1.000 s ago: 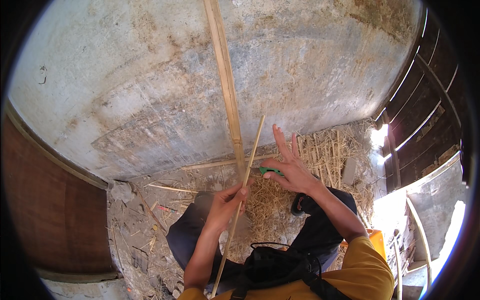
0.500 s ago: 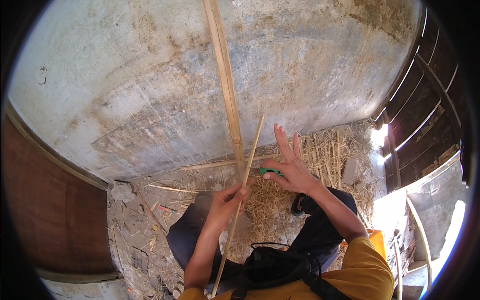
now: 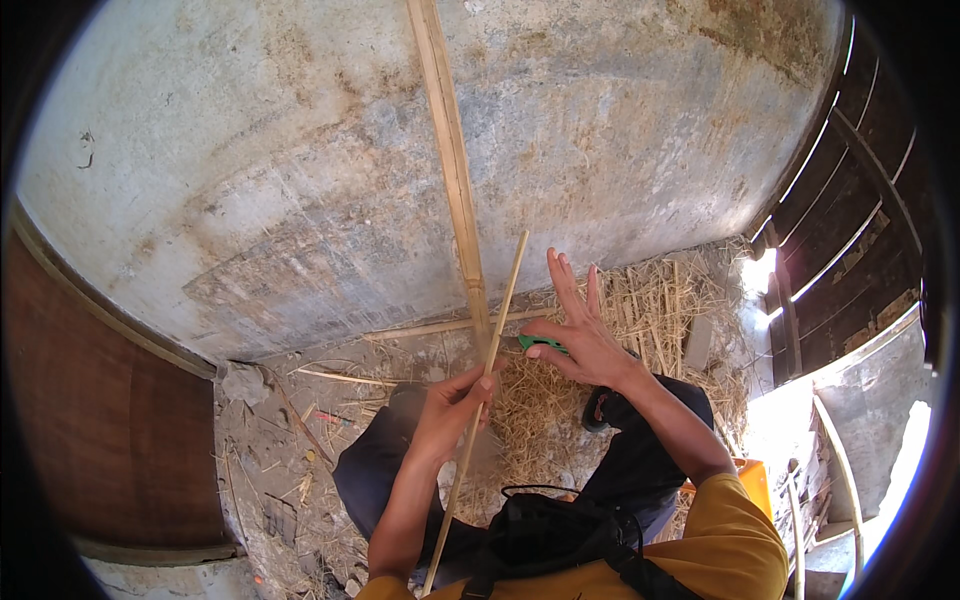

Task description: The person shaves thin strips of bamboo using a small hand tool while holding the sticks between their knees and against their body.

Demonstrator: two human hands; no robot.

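Observation:
My left hand (image 3: 447, 412) is closed around a thin bamboo strip (image 3: 505, 295), pinching it between thumb and fingers. The strip slants from my lap up toward the wall, its top end free. To the right, my right hand (image 3: 583, 345) pinches a small green-handled tool (image 3: 541, 345) between thumb and index finger, with the other fingers stretched out. Most of the tool lies behind that hand, so its kind and any blade cannot be made out. The tool sits a little to the right of the strip, apart from it.
A bamboo pole (image 3: 449, 150) leans against the stained wall (image 3: 300, 190) in front of me. Straw-like shavings (image 3: 535, 420) cover the floor between my legs. A dark wooden panel (image 3: 110, 430) stands at the left, and an orange container (image 3: 753, 484) is behind my right arm.

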